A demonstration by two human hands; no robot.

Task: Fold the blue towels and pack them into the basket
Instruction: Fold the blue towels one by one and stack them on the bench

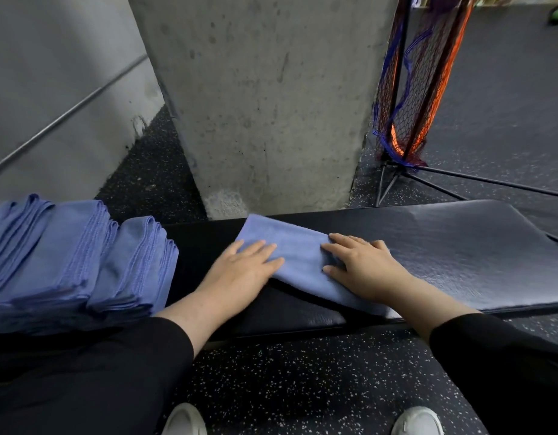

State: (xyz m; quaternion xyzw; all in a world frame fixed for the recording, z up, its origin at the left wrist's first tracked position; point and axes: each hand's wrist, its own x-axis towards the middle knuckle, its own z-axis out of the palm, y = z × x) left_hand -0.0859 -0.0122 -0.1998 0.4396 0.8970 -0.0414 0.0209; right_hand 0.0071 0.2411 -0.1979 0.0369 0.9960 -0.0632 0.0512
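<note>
We have one blue towel (298, 262) lying folded into a narrow band across the dark padded worktop (460, 246), running from its far edge toward us, and both hands are flat on it. Our left hand (244, 266) presses the towel's left side with fingers straight and spread a little, while our right hand (362, 266) lies on its right side, fingers extended, holding nothing; neither hand pinches the cloth. We judge this to be a smoothing pass between folds, so the towel probably needs at least one more fold before it is a compact packet. To our left, on the same worktop, sits a stack of blue towels (67, 262) in two neat side-by-side piles (whether these are finished ones or ones waiting their turn, we cannot tell for sure, though their edges look tidy). No basket shows anywhere in view, so as far as we can see none of the packing has started. Behind the worktop stands a concrete pillar (271, 105), with a netted stand (409, 89) to its right.
</note>
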